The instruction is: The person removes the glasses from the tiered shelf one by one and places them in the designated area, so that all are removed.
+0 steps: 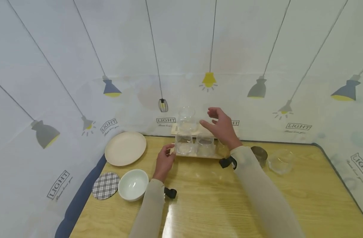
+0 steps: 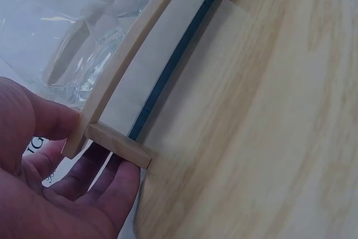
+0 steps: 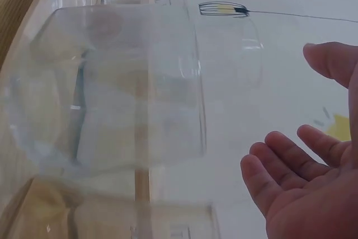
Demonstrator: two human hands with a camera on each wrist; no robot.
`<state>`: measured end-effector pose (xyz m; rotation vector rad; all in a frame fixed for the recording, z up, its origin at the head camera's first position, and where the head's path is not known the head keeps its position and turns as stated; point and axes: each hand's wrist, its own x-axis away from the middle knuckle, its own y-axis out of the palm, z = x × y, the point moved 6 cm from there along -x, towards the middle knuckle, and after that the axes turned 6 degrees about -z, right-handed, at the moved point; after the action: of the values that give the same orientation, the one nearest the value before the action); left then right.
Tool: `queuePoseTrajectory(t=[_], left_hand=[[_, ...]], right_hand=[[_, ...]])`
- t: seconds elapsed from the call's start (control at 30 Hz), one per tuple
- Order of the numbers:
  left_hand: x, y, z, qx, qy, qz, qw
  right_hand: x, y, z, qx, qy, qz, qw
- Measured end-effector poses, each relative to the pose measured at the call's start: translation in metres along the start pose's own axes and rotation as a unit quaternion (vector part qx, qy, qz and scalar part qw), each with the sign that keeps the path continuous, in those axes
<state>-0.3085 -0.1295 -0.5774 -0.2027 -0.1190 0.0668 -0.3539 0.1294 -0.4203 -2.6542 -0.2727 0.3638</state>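
A two-tier wooden rack [image 1: 199, 156] stands against the back wall. My left hand [image 1: 164, 162] holds its left end; in the left wrist view the thumb lies by the wooden rail [image 2: 120, 54] and the fingers reach under the end. On the lower tier are two clear glasses, one on the left [image 1: 184, 145] and one in the middle [image 1: 206, 145], plus an amber-tinted glass [image 1: 221, 149] partly behind my right wrist. Another clear glass [image 1: 186, 115] stands on the upper tier. Just right of it, my right hand [image 1: 223, 127] hovers with fingers apart, holding nothing.
Left on the wooden table [image 1: 205, 205] lie a cream plate [image 1: 125, 148], a checked round coaster [image 1: 105, 185] and a white bowl [image 1: 133, 185]. At the right are a dark brown cup [image 1: 260, 155] and a clear angular glass bowl [image 1: 281, 162].
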Motion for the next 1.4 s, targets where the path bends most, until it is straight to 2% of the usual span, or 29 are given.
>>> queuePoseTrajectory(t=[0.17,0.4,0.63,0.77,0.97,1.13,1.4], left_hand=[[-0.001,0.001,-0.002,0.006,0.003,-0.010,0.9999],[-0.002,-0.002,-0.001,0.008,0.001,-0.021,0.9997],[-0.004,0.002,0.000,0.018,-0.002,-0.028,0.9994],[-0.002,0.003,0.002,0.024,-0.001,-0.029,0.9993],[-0.002,-0.001,0.001,0.013,-0.002,-0.010,0.9999],[-0.002,-0.002,0.000,0.015,0.003,-0.013,0.9998],[-0.003,0.000,0.000,0.013,0.004,-0.010,0.9998]], right_hand=[[-0.025,0.021,-0.004,0.037,0.027,-0.025,0.9987],[-0.047,0.049,-0.006,0.094,0.061,-0.073,0.9910],[-0.054,0.056,0.000,0.088,0.075,-0.073,0.9906],[-0.051,0.052,0.000,0.080,0.069,-0.068,0.9921],[-0.039,0.040,-0.007,0.049,0.049,-0.047,0.9965],[-0.021,0.020,-0.017,0.024,0.026,-0.028,0.9990],[0.012,-0.020,-0.020,0.024,-0.011,0.005,0.9996]])
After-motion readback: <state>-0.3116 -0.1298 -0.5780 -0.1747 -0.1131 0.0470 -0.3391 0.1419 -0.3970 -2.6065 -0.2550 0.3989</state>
